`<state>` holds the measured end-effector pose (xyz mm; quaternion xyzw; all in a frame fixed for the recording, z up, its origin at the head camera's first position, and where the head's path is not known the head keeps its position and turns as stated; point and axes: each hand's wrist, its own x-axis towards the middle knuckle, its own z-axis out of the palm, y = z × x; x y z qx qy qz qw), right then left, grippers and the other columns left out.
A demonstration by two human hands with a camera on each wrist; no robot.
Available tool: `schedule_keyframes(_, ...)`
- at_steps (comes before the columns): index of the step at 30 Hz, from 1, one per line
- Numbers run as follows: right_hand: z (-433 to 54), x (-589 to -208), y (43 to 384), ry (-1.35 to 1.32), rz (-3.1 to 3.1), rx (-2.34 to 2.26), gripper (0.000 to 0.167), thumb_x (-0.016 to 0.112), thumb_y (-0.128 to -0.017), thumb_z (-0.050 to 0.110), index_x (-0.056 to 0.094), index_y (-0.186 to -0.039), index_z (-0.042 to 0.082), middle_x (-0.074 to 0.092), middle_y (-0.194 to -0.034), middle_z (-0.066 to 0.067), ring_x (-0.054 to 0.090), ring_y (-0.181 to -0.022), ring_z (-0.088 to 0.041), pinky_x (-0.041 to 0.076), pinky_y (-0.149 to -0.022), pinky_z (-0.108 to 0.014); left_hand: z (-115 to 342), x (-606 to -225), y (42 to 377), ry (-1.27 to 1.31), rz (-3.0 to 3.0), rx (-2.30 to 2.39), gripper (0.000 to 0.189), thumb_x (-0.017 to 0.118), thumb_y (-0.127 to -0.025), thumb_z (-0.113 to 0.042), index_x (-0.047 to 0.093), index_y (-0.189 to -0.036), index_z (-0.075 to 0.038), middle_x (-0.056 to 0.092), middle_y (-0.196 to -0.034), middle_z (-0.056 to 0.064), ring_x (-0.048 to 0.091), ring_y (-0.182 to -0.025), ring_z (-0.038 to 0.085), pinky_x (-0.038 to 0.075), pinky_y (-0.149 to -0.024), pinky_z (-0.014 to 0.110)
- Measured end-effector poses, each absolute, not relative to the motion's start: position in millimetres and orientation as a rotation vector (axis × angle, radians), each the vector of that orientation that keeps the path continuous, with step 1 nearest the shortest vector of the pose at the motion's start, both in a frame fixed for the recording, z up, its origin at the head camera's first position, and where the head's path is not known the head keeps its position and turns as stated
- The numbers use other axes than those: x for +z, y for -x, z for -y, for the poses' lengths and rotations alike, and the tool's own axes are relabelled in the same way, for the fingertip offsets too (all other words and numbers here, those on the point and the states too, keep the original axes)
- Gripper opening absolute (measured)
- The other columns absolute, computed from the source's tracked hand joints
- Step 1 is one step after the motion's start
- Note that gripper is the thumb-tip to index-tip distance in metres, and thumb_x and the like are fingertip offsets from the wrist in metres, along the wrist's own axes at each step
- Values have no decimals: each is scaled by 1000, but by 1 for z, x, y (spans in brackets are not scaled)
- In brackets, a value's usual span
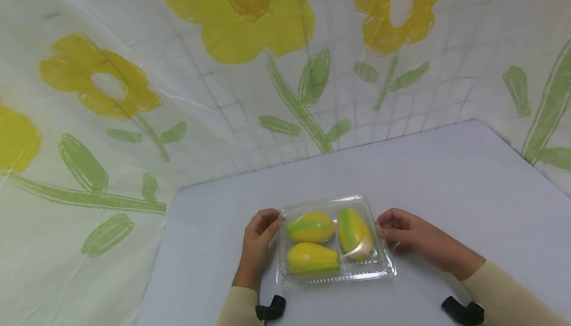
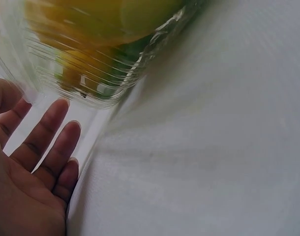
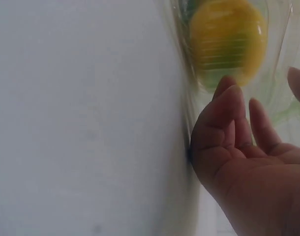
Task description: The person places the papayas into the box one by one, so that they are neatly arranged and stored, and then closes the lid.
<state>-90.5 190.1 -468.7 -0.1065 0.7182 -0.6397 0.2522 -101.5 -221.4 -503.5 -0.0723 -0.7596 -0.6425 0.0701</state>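
Note:
A clear plastic clamshell box [image 1: 343, 279] lies on the table with its lid down. Inside are three yellow-and-green, papaya-like fruits: one [image 1: 311, 227] at the back left, another [image 1: 312, 258] at the front left, a third [image 1: 355, 234] turned lengthwise on the right. My left hand [image 1: 257, 241] pinches the box's left rim between thumb and index finger, while its other fingers [image 2: 59, 142] spread out below the rim. At the right side, my right hand [image 1: 412, 237] has its fingertips right at the box's edge, with the thumb [image 3: 298, 84] held apart from the loosely bent fingers.
The white tabletop [image 1: 214, 227] extends around the box. Behind and beside it hangs a pale curtain [image 1: 200, 133] printed with yellow flowers and green leaves. Black wrist mounts [image 1: 271, 308] show near both cuffs.

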Motion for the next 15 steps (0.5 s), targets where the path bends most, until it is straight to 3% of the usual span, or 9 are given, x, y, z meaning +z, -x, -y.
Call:
schedule_keyframes(7,-200,-471,68,381,-1880,-1707,43,65,-108,18,50,-143,-2,65,-126,-17,65,-104,-30,58,-81,-38,219,-501,101,227,2294,-1924,21,68,-107,-10,71,-127,-10,73,-125,8,68,-120,30,53,-105,37)
schedule_keyframes(12,-203,-473,60,494,-1746,-1674,51,66,-106,10,41,-149,-3,63,-120,-19,65,-93,-30,57,-76,-34,220,-503,102,231,2296,-1928,21,67,-108,-11,71,-128,-11,73,-125,7,68,-120,29,53,-105,37)
schedule_keyframes(15,-202,-474,59,551,-1696,-1674,42,66,-106,7,46,-141,-4,66,-112,-20,66,-89,-27,56,-74,-31,221,-504,102,230,2299,-1929,21,67,-108,-12,71,-129,-12,73,-126,7,67,-121,29,53,-106,38)
